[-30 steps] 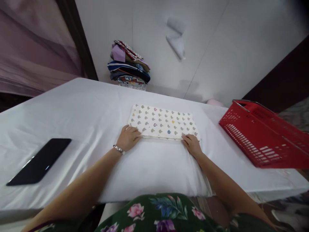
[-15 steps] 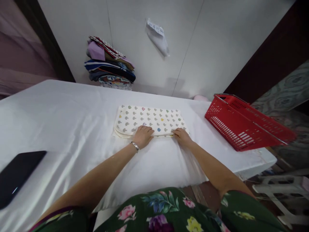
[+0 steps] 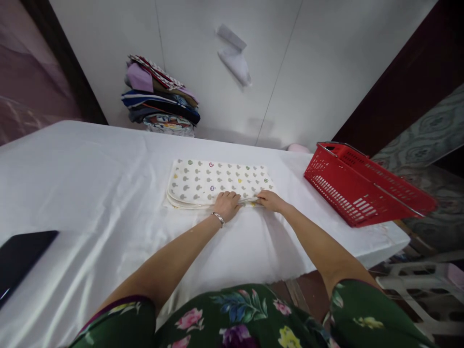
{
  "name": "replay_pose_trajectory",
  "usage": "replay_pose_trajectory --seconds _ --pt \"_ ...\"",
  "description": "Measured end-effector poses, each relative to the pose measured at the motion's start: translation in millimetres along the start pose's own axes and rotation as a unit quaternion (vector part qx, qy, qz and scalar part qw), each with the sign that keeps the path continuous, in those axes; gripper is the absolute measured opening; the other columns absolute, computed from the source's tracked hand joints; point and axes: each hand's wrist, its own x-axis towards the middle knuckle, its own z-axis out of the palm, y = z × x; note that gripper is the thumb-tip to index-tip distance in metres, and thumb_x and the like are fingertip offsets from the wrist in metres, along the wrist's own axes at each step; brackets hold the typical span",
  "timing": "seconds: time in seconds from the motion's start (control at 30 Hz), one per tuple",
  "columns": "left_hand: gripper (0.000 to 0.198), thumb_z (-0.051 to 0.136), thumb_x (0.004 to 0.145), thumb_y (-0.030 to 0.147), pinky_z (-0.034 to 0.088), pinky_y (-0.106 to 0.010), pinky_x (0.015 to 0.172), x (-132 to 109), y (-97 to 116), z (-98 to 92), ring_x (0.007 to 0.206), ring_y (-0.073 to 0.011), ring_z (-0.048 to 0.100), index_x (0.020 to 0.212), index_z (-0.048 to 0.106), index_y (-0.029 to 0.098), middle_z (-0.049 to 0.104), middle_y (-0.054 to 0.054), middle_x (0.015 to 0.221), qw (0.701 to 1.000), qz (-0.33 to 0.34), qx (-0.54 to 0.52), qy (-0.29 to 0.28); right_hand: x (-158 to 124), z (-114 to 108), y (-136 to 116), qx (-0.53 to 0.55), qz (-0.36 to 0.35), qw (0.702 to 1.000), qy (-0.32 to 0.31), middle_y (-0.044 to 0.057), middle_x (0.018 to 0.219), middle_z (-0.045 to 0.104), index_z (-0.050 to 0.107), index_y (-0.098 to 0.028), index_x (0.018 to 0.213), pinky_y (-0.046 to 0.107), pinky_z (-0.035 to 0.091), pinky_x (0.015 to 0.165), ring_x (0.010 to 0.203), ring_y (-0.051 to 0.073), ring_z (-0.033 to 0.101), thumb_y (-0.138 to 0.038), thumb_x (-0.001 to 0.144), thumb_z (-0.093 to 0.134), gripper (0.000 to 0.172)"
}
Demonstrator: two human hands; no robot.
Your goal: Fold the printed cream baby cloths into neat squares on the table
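A folded cream cloth (image 3: 213,181) printed with small grey and coloured shapes lies flat on the white-covered table (image 3: 90,183). Both hands rest close together on its near edge. My left hand (image 3: 226,205), a silver bracelet on its wrist, has its fingers curled over the edge layers near the middle. My right hand (image 3: 270,200) pinches the same edge just to the right, fingers closed on the fabric.
A red plastic basket (image 3: 362,186) sits tilted at the table's right end. A stack of folded clothes (image 3: 159,96) stands at the back against the white wall. A black phone (image 3: 21,258) lies at the left near edge. A white plastic stool (image 3: 416,295) stands lower right.
My left hand has slid right along the cloth's near edge, from its left corner to the middle, close to my right hand. The view has turned to the right.
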Motion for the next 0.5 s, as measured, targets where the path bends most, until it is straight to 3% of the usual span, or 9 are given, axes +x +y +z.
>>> replay_pose_trajectory --seconds 0.13,0.3,0.5 --pt "0.021 0.049 0.085 0.033 0.037 -0.038 0.078 5 5 3.1 0.096 -0.0253 0.051 0.098 0.057 0.018 0.060 -0.010 0.098 1.000 -0.019 0.003 0.016 1 1 2 -0.004 0.005 1.000 0.009 0.002 0.081 0.057 0.060 -0.019 0.076 0.022 0.036 0.067 0.077 0.014 0.051 -0.023 0.086 0.048 0.016" --pt "0.023 0.040 0.080 0.007 0.038 -0.039 0.074 8 6 5.0 0.092 -0.0255 0.051 0.093 0.058 0.016 0.059 -0.012 0.095 0.999 -0.040 0.008 0.013 -1 3 3 -0.017 -0.001 1.000 0.023 0.002 0.084 0.059 0.060 -0.019 0.081 0.024 0.037 0.069 0.080 0.015 0.052 -0.022 0.087 0.047 0.015" --pt "0.031 0.037 0.078 0.002 0.038 -0.038 0.075 -5 -15 -0.8 0.096 -0.0244 0.050 0.097 0.056 0.018 0.058 -0.011 0.100 0.998 -0.036 0.053 0.015 -12 15 0 -0.095 -0.030 0.994 0.043 0.005 0.086 0.058 0.058 -0.018 0.087 0.027 0.036 0.073 0.082 0.016 0.050 -0.021 0.090 0.044 0.015"
